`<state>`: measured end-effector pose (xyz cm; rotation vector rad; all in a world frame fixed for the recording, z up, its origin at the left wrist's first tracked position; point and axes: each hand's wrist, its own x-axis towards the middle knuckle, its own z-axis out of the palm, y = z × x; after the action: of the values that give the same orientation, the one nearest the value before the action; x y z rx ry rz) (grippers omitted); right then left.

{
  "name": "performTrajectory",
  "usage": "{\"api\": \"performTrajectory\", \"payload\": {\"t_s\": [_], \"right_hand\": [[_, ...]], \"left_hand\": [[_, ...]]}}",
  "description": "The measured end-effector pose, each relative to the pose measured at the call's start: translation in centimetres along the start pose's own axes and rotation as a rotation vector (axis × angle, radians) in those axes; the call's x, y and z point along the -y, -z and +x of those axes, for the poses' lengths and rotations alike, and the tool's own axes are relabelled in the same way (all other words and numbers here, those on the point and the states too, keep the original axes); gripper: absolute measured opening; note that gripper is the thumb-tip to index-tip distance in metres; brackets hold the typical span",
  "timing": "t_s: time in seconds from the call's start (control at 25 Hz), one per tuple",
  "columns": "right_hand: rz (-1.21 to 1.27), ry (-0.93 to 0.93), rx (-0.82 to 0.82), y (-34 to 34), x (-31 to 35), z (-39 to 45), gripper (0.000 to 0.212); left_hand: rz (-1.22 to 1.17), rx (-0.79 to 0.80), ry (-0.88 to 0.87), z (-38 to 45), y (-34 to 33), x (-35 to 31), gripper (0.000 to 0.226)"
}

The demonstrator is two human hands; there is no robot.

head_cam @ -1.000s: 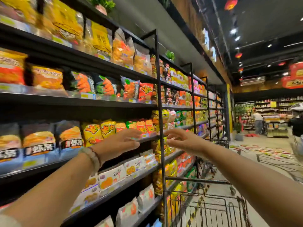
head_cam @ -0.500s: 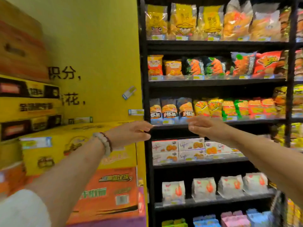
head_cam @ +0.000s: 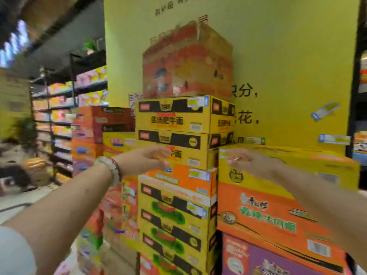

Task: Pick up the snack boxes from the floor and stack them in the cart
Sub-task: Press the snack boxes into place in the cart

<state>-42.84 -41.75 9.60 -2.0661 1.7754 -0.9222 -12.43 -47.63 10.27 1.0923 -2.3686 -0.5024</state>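
A tall stack of snack boxes [head_cam: 174,147] stands in front of me against a yellow wall, yellow and orange cartons piled one on another. A lower pile to the right has a yellow box [head_cam: 297,167] on an orange box [head_cam: 274,219] on a purple one [head_cam: 250,257]. My left hand [head_cam: 147,159] and my right hand [head_cam: 250,161] are stretched out in front of the boxes, fingers loosely bent, holding nothing. Neither hand touches a box. The cart is out of view.
The yellow wall [head_cam: 288,66] backs the stacks. More orange and yellow cartons [head_cam: 99,126] stand behind on the left. Snack shelves [head_cam: 59,116] line the aisle at far left. A dark shelf post [head_cam: 355,96] is at the right edge.
My view has swung left from the snack shelves and cart to the stacked boxes by the yellow wall. Both hands stay stretched out and hold nothing.
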Motion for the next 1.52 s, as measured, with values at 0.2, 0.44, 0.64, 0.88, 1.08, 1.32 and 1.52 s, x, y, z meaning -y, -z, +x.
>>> {"api": "performTrajectory", "payload": {"t_s": [0.2,0.44,0.64,0.88,1.08,1.32,1.52], "right_hand": [[0.081,0.203,0.18,-15.0,11.6,9.6,0.042],[0.103,0.435,0.367,-30.0,22.4,18.4,0.039],[0.058,0.549,0.495,-39.3,28.1,26.9,0.045],[0.054,0.676,0.607,-49.0,34.8,38.5,0.044],[0.073,0.69,0.724,-59.6,38.7,45.6,0.042],[0.059,0.62,0.825,-74.5,39.6,53.3,0.042],[0.076,0.447,0.94,-85.7,37.3,59.1,0.042]], "left_hand": [[0.092,-0.108,0.307,-11.8,10.7,11.8,0.041],[0.174,-0.215,0.552,-19.6,17.6,23.3,0.042],[0.21,-0.263,0.685,-21.0,20.7,33.6,0.032],[0.178,-0.355,0.819,-19.2,25.1,44.2,0.039],[0.127,-0.371,0.913,-19.1,26.9,55.1,0.045],[-0.006,-0.314,0.938,-17.8,27.4,72.4,0.037],[-0.109,-0.196,0.944,-14.8,25.9,86.2,0.043]]}}
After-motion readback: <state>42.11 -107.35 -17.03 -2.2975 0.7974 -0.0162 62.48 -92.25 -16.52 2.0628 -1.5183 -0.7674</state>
